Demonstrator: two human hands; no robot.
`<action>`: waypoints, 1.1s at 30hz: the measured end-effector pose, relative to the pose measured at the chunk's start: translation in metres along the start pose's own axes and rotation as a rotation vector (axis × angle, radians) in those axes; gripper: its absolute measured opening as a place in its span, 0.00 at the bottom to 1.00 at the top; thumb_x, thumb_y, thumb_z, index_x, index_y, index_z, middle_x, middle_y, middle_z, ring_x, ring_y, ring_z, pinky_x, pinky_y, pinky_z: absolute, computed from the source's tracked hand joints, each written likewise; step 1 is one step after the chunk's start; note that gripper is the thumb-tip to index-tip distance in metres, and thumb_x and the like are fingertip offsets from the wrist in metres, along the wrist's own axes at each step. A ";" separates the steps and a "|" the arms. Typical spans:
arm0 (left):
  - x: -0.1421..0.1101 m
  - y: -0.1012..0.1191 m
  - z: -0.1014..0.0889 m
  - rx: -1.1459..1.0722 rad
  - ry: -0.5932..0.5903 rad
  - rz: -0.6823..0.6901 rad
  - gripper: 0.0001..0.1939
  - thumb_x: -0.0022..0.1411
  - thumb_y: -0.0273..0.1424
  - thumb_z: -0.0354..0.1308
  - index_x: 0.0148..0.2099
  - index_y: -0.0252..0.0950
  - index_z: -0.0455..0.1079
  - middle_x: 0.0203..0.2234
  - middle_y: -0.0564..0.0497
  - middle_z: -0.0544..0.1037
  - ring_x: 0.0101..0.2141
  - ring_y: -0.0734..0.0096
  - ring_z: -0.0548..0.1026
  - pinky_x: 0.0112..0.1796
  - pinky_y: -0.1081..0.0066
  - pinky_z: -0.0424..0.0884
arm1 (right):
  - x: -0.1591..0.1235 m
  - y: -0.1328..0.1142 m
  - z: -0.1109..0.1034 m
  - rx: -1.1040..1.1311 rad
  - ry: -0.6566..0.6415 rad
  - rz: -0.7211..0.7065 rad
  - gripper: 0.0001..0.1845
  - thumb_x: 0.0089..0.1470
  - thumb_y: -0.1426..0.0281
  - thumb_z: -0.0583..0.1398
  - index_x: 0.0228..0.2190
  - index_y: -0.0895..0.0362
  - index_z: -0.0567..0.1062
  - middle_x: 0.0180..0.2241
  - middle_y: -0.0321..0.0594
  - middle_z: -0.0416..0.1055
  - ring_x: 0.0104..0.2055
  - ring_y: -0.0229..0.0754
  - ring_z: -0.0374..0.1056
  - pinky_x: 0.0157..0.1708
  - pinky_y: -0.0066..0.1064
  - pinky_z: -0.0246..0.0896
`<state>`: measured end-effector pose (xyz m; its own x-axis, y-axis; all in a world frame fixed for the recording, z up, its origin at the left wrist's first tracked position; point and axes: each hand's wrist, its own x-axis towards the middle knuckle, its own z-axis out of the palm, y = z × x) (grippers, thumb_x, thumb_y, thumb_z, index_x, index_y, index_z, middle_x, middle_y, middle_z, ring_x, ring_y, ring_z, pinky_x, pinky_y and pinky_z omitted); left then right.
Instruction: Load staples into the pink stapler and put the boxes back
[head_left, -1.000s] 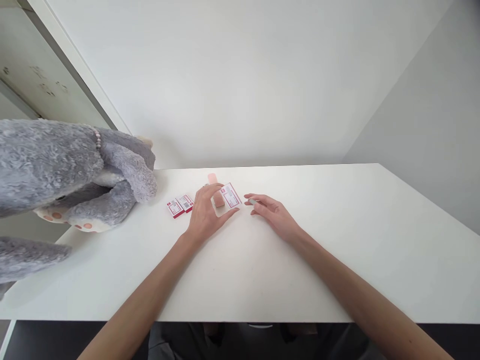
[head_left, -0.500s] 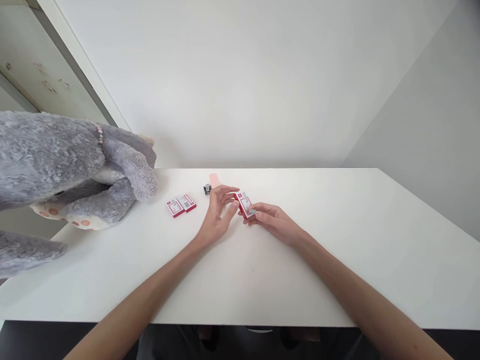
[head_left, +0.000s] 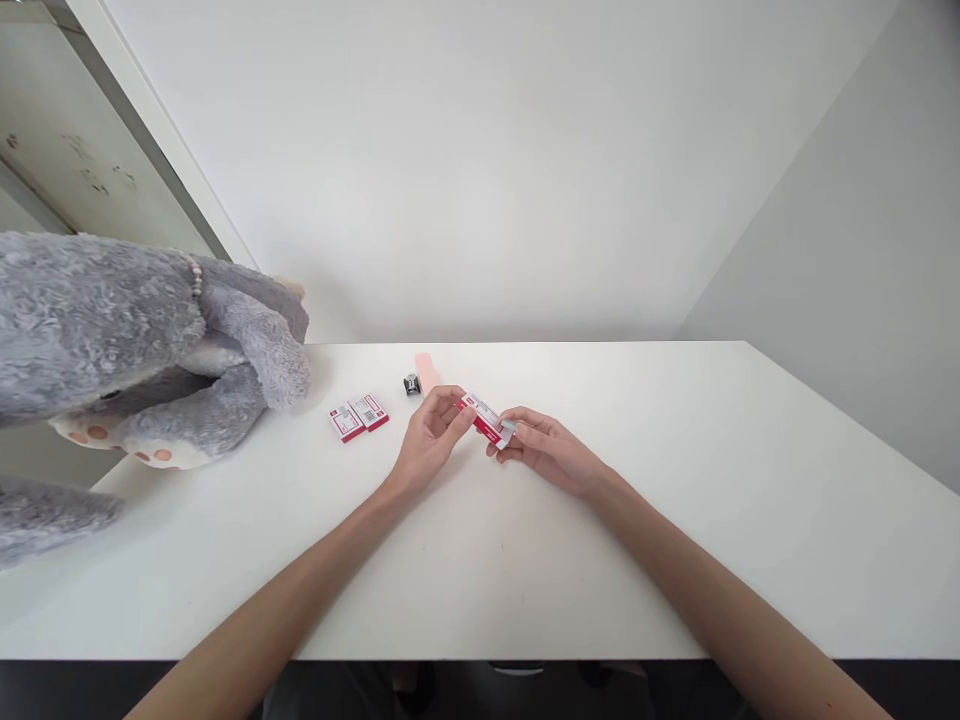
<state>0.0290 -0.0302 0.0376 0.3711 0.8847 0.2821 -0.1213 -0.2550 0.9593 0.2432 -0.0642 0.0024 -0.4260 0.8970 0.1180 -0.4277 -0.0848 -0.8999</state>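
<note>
My left hand (head_left: 430,436) is closed on one end of a small red-and-white box (head_left: 486,420), thumb on the near side. The box is tilted above the white table (head_left: 600,580). At its other end, my right hand (head_left: 553,452) pinches a small silver-grey piece (head_left: 508,426) that looks like a strip of staples. Whether that piece is partly inside the box I cannot tell. Two similar red-and-white boxes, a left one (head_left: 345,422) and a right one (head_left: 370,410), lie side by side left of my hands.
Behind my left hand lie a flat pink item (head_left: 425,370) and a small black-and-silver object (head_left: 411,384). A large grey plush toy (head_left: 247,320) takes up the table's left end. The white wall (head_left: 487,180) rises along the back edge.
The box has been turned so its red side faces me more. My left fingers have closed onto it, while my right hand keeps its pinch on the silver-grey piece.
</note>
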 end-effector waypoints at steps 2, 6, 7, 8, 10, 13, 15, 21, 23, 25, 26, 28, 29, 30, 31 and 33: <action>0.000 0.000 -0.001 0.015 0.024 -0.007 0.19 0.66 0.48 0.66 0.46 0.39 0.70 0.40 0.50 0.76 0.44 0.66 0.76 0.49 0.65 0.72 | 0.000 0.000 0.001 -0.002 0.036 0.006 0.17 0.60 0.54 0.69 0.47 0.48 0.81 0.46 0.42 0.79 0.45 0.46 0.76 0.49 0.41 0.68; 0.001 -0.002 -0.003 0.038 0.059 -0.006 0.18 0.67 0.48 0.65 0.46 0.39 0.71 0.40 0.50 0.76 0.45 0.66 0.75 0.50 0.65 0.72 | 0.000 -0.001 0.001 -0.011 0.090 0.002 0.18 0.59 0.52 0.69 0.47 0.48 0.80 0.48 0.43 0.79 0.46 0.47 0.77 0.47 0.40 0.68; 0.002 -0.003 -0.004 0.036 0.067 0.002 0.18 0.67 0.48 0.65 0.46 0.39 0.71 0.40 0.50 0.76 0.45 0.66 0.75 0.51 0.65 0.71 | 0.000 -0.001 0.001 -0.013 0.104 0.001 0.18 0.59 0.52 0.69 0.47 0.47 0.81 0.50 0.43 0.79 0.47 0.47 0.77 0.47 0.40 0.68; 0.002 -0.004 -0.005 0.033 0.073 0.009 0.18 0.67 0.48 0.65 0.46 0.40 0.71 0.40 0.51 0.76 0.45 0.66 0.75 0.51 0.65 0.71 | 0.000 -0.001 0.001 -0.014 0.121 0.000 0.18 0.59 0.53 0.69 0.46 0.47 0.81 0.51 0.42 0.78 0.47 0.46 0.76 0.46 0.39 0.68; 0.003 -0.006 -0.005 0.028 0.075 0.016 0.17 0.67 0.48 0.65 0.45 0.39 0.70 0.39 0.51 0.75 0.44 0.67 0.74 0.51 0.65 0.71 | 0.001 -0.001 0.000 -0.012 0.154 -0.002 0.17 0.59 0.53 0.70 0.46 0.46 0.81 0.53 0.42 0.77 0.46 0.44 0.75 0.44 0.38 0.68; 0.003 -0.006 -0.005 0.031 0.066 0.024 0.17 0.69 0.47 0.63 0.43 0.39 0.71 0.38 0.51 0.75 0.43 0.67 0.74 0.51 0.65 0.70 | 0.001 -0.001 0.001 -0.015 0.186 -0.014 0.16 0.58 0.54 0.70 0.45 0.47 0.82 0.52 0.42 0.76 0.42 0.41 0.71 0.41 0.36 0.68; 0.003 -0.005 -0.005 0.037 0.064 0.028 0.17 0.69 0.47 0.63 0.42 0.38 0.71 0.38 0.50 0.76 0.43 0.67 0.75 0.51 0.65 0.71 | 0.001 -0.002 0.002 -0.039 0.198 -0.021 0.17 0.57 0.54 0.71 0.44 0.48 0.82 0.49 0.42 0.76 0.41 0.41 0.69 0.40 0.35 0.68; 0.001 0.000 -0.003 0.018 0.069 0.017 0.16 0.67 0.45 0.66 0.45 0.39 0.71 0.44 0.48 0.78 0.48 0.62 0.77 0.54 0.60 0.74 | 0.000 -0.005 0.009 -0.344 0.345 0.026 0.23 0.56 0.49 0.69 0.46 0.49 0.80 0.44 0.41 0.79 0.38 0.42 0.71 0.44 0.39 0.66; 0.001 0.000 -0.002 -0.015 0.079 0.008 0.15 0.67 0.44 0.66 0.46 0.40 0.69 0.46 0.49 0.77 0.49 0.63 0.78 0.55 0.58 0.75 | 0.000 -0.006 0.012 -0.437 0.421 0.051 0.24 0.56 0.47 0.69 0.46 0.49 0.79 0.39 0.40 0.80 0.36 0.42 0.72 0.42 0.39 0.66; 0.001 -0.001 -0.001 -0.064 0.086 -0.013 0.16 0.67 0.43 0.66 0.47 0.40 0.67 0.48 0.50 0.76 0.50 0.64 0.77 0.55 0.55 0.77 | 0.001 -0.005 0.014 -0.483 0.475 0.052 0.26 0.55 0.46 0.69 0.46 0.50 0.78 0.35 0.39 0.80 0.35 0.43 0.72 0.37 0.37 0.65; 0.001 -0.002 0.000 -0.092 0.085 -0.027 0.16 0.67 0.43 0.67 0.47 0.41 0.67 0.48 0.50 0.76 0.50 0.64 0.77 0.55 0.53 0.78 | 0.001 -0.005 0.015 -0.499 0.495 0.047 0.27 0.54 0.45 0.69 0.46 0.50 0.78 0.33 0.39 0.79 0.34 0.44 0.72 0.34 0.36 0.65; 0.000 -0.003 0.000 -0.149 0.078 -0.059 0.18 0.66 0.42 0.68 0.49 0.42 0.65 0.49 0.51 0.75 0.51 0.64 0.77 0.55 0.50 0.79 | 0.001 -0.004 0.017 -0.523 0.523 0.034 0.28 0.53 0.45 0.69 0.46 0.50 0.77 0.32 0.38 0.78 0.33 0.44 0.73 0.31 0.35 0.65; 0.000 -0.004 0.000 -0.174 0.072 -0.080 0.18 0.66 0.42 0.68 0.50 0.42 0.65 0.49 0.51 0.75 0.51 0.63 0.77 0.56 0.49 0.79 | 0.001 -0.003 0.017 -0.532 0.532 0.030 0.28 0.53 0.45 0.69 0.46 0.50 0.77 0.31 0.37 0.78 0.33 0.44 0.73 0.31 0.34 0.65; 0.000 -0.005 0.000 -0.197 0.065 -0.105 0.19 0.66 0.42 0.68 0.51 0.43 0.65 0.49 0.51 0.75 0.51 0.63 0.78 0.57 0.47 0.78 | 0.001 -0.003 0.018 -0.539 0.536 0.028 0.28 0.52 0.45 0.70 0.46 0.50 0.76 0.31 0.37 0.77 0.33 0.44 0.73 0.30 0.34 0.65; 0.000 -0.006 0.000 -0.217 0.057 -0.131 0.20 0.65 0.41 0.68 0.53 0.43 0.66 0.49 0.51 0.75 0.51 0.63 0.78 0.58 0.46 0.78 | 0.001 -0.003 0.018 -0.545 0.535 0.026 0.28 0.52 0.45 0.70 0.46 0.50 0.76 0.30 0.36 0.76 0.32 0.44 0.73 0.30 0.34 0.65; 0.001 -0.008 -0.002 -0.249 0.042 -0.175 0.22 0.65 0.41 0.69 0.56 0.43 0.67 0.50 0.50 0.76 0.52 0.62 0.78 0.60 0.44 0.76 | 0.001 -0.003 0.018 -0.554 0.530 0.015 0.28 0.53 0.45 0.70 0.46 0.50 0.76 0.29 0.36 0.75 0.31 0.43 0.72 0.30 0.34 0.65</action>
<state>0.0284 -0.0268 0.0300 0.3685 0.9234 0.1076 -0.2829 0.0011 0.9592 0.2304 -0.0711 0.0130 0.0702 0.9975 0.0126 0.0966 0.0058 -0.9953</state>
